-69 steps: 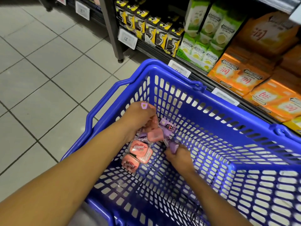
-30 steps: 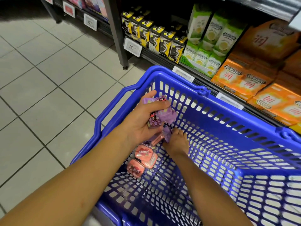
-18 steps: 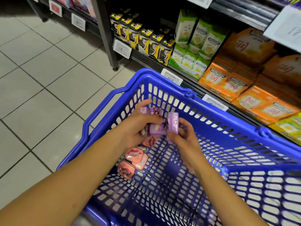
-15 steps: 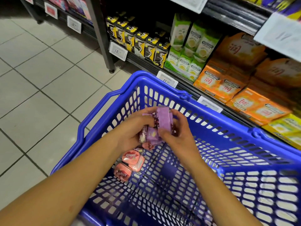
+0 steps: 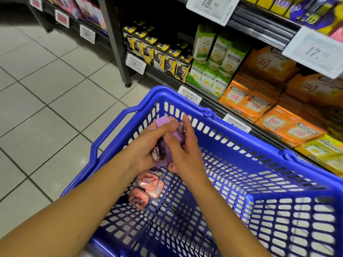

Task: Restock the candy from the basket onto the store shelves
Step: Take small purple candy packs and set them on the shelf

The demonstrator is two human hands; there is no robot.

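Note:
A blue plastic basket point(image 5: 241, 127) fills the lower middle of the view, in front of the store shelves point(image 5: 259, 23). Over its far left corner my left hand point(image 5: 148, 143) grips a stack of purple candy packs point(image 5: 161, 122). My right hand point(image 5: 183, 151) holds the same stack from the right side, fingers curled around it. Pink candy packs point(image 5: 148, 180) lie on the basket floor just below my hands, and one more pink pack point(image 5: 171, 167) peeks out under my right hand.
The bottom shelf holds black-and-yellow gum boxes point(image 5: 167, 56), green boxes point(image 5: 215, 58) and orange packets point(image 5: 259, 101). White price tags point(image 5: 211, 6) line the shelf edges. Grey floor tiles point(image 5: 46, 108) stretch to the left. A shelf post point(image 5: 115, 39) stands on the floor.
Both hands have lifted the purple packs up from the basket floor and brought them together into one stack. The camera has tilted up, showing more of the shelves.

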